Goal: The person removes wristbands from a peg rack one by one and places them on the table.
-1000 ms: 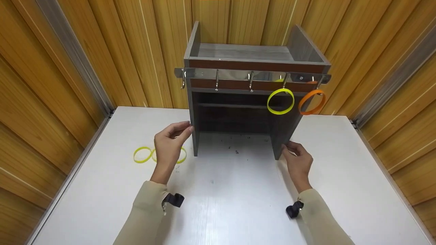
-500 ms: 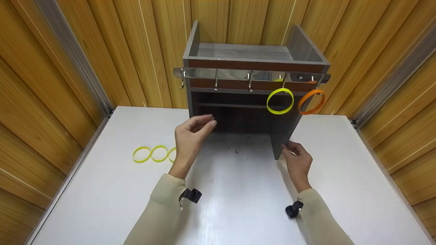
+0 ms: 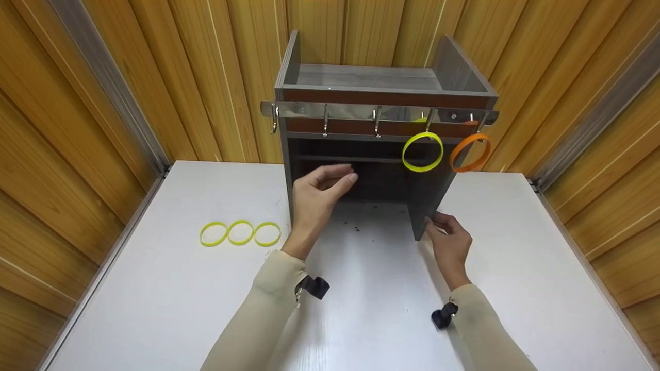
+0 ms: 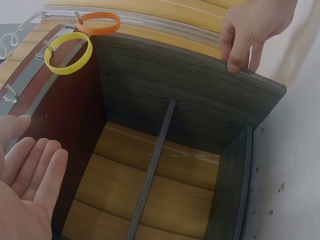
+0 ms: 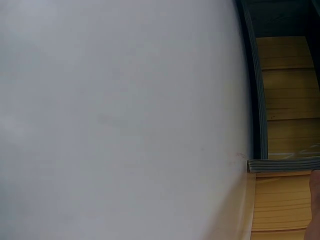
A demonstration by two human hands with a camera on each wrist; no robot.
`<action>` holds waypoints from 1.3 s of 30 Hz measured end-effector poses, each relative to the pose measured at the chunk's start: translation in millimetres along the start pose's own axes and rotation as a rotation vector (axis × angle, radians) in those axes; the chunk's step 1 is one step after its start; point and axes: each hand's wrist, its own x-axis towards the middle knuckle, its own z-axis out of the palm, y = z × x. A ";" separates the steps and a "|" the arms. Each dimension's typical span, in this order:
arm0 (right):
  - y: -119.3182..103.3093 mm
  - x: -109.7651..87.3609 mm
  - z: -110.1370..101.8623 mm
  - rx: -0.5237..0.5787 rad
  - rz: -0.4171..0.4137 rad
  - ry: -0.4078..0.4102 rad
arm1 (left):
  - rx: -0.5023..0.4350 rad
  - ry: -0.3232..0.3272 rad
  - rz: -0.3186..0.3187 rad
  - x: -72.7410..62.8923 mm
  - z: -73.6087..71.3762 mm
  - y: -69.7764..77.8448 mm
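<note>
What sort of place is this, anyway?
It looks like a small work booth, possibly set up for filming, though I can't be sure. Wood-grain panel walls with metal corner posts close in a white table on three sides, and small black wrist-worn devices are visible.

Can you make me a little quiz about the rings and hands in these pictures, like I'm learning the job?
1. How many yellow rings lie on the white table?
2. True or false: the orange ring hangs on a hook.
3. Which grips the grey side panel? A) left hand only, B) right hand only, C) both.

Key: 1. Three. 2. True. 3. B.
</note>
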 end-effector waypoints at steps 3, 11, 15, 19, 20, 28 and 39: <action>-1.8 0.0 0.9 0.005 0.016 0.003 | -0.007 -0.014 -0.006 2.5 7.7 0.6; -2.8 1.7 2.0 0.013 0.059 0.008 | -0.020 -0.055 -0.029 7.5 22.5 0.5; -3.1 0.3 0.8 0.017 0.037 -0.005 | -0.042 -0.069 -0.033 10.7 30.4 -0.4; -1.9 0.0 0.2 0.009 0.020 -0.004 | -0.054 -0.082 -0.038 13.8 38.4 0.3; -1.5 0.1 0.2 0.005 0.019 -0.002 | -0.056 -0.085 -0.042 14.2 40.2 0.6; -1.5 0.4 0.6 -0.014 0.027 0.011 | -0.056 -0.096 -0.074 17.8 51.9 0.8; -0.5 -0.8 -0.8 -0.019 0.025 0.005 | -0.016 -0.130 -0.050 25.2 63.8 -0.1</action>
